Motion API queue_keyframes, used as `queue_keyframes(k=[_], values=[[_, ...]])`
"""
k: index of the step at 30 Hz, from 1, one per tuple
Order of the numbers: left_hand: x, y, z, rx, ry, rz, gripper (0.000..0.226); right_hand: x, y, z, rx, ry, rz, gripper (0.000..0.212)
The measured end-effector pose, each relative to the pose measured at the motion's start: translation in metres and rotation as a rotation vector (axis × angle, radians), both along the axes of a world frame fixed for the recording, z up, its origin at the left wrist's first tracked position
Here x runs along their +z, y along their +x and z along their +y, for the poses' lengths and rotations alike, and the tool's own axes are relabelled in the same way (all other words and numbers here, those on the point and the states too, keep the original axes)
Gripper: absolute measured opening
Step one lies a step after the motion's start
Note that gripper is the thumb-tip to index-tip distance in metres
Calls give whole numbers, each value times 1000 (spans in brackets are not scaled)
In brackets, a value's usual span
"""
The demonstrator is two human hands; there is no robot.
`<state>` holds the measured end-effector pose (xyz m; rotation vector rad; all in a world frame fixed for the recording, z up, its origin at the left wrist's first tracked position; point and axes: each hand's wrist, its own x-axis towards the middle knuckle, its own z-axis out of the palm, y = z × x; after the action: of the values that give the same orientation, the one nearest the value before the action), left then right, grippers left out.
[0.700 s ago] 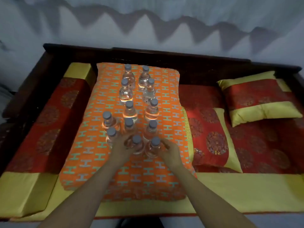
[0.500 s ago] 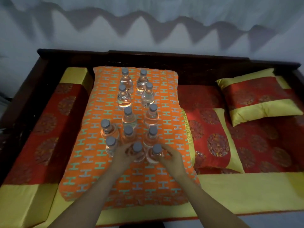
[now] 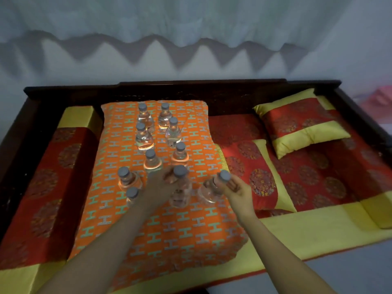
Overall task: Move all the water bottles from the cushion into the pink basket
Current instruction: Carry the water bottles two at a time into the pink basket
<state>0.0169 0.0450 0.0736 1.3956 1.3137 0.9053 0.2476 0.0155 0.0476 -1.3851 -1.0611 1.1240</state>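
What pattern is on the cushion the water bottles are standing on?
The cushion is orange, with rows of teal and grey H-shaped marks. It shows best in the head view, the only view.

A single head-worn, wide-angle camera supplies the only view. It sits above the near edge of the cushion (image 3: 148,240) and looks forward and steeply down across it. It faces the back rail (image 3: 180,90) and the wall (image 3: 191,64) behind the cushion. The cushion occupies the centre-left of the frame, with a pillow (image 3: 297,124) to its right. Both forearms enter from the lower border. Over the cushion's middle, the left hand (image 3: 161,185) grips a bottle (image 3: 180,194) and the right hand (image 3: 235,190) grips another bottle (image 3: 209,193). This places the lens within arm's reach of the cushion. Lens distortion bows the back rail.
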Motion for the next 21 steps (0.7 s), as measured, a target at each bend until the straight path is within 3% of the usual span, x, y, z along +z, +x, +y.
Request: queue_keyframes(k=[5, 9, 11, 14, 21], values=[[33, 55, 9, -124, 118, -14, 20, 41, 55, -23, -192, 87, -26, 19], [43, 115, -4, -250, 108, -79, 23, 67, 107, -63, -336, 118, -62, 14], [49, 152, -17, -340, 110, -101, 23, 76, 139, -91, -417, 114, -106, 26], [61, 208, -41, -450, 91, -123, 23, 87, 190, -139, -569, 106, -111, 19], [90, 348, -98, -567, 53, -139, 31, 107, 314, -254, -822, 79, -207, 17]])
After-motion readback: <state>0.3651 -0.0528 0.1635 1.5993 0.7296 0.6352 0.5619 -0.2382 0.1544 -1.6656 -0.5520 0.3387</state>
